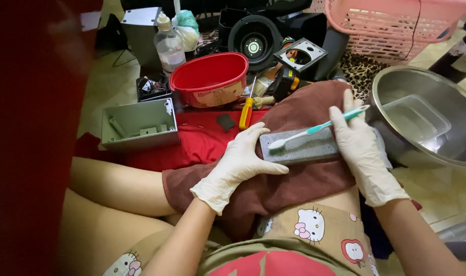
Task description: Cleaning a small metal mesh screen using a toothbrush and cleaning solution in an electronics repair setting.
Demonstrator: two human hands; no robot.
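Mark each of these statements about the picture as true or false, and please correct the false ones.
1. The right hand holds a toothbrush with its bristles on the grey mesh panel. True.
2. The left hand is bare. False: both hands wear white gloves, and the left one rests on the panel's end.
3. The panel lies on a brown towel across the person's lap. True.
4. The red bowl stands to the right of the steel basin. False: it stands to the left, further back.
5. The screwdriver has a blue handle. False: the handle is yellow and red.
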